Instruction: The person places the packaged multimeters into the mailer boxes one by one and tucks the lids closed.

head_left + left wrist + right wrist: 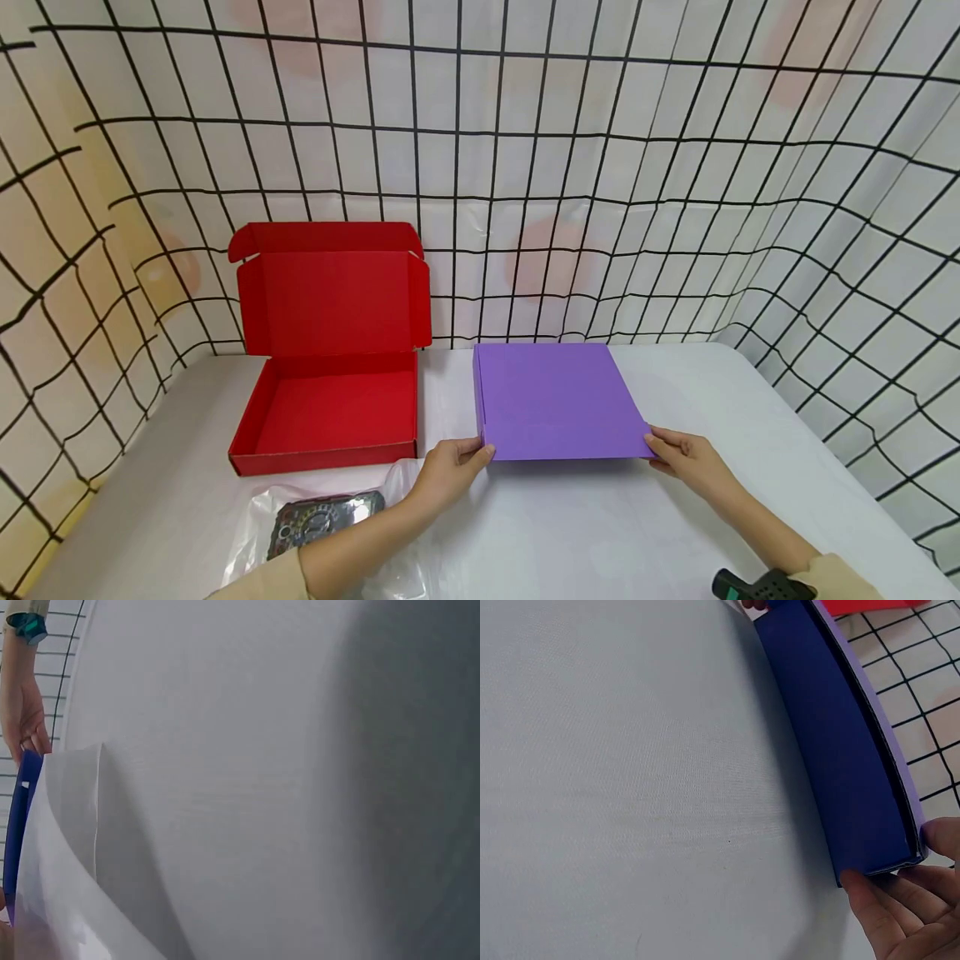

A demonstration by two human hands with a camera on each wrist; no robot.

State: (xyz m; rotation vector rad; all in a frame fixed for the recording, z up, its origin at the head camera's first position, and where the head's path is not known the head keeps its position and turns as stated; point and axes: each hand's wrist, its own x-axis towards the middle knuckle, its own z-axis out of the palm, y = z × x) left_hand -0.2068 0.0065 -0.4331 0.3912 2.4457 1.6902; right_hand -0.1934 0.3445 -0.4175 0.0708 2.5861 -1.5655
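A flat purple cardboard box (pixel 558 400) lies with its lid down on the right half of the table in the head view. My left hand (pixel 450 475) pinches its near left corner, thumb on the top. At the near right corner my right hand (pixel 690 458) grips it the same way. The right wrist view shows the box's long front wall (pixel 832 742), a dark narrow gap under the lid edge, and the right hand (pixel 907 911) with thumb above and fingers below. Only a bit of the left hand shows at the left wrist view's edge.
Left of the purple box stands a red cardboard box (pixel 337 408) with its lid raised. In front of it, partly behind my left forearm, a dark patterned item (pixel 322 517) lies in a clear plastic bag (pixel 251 533). A black wire grid (pixel 457 167) rises behind the table.
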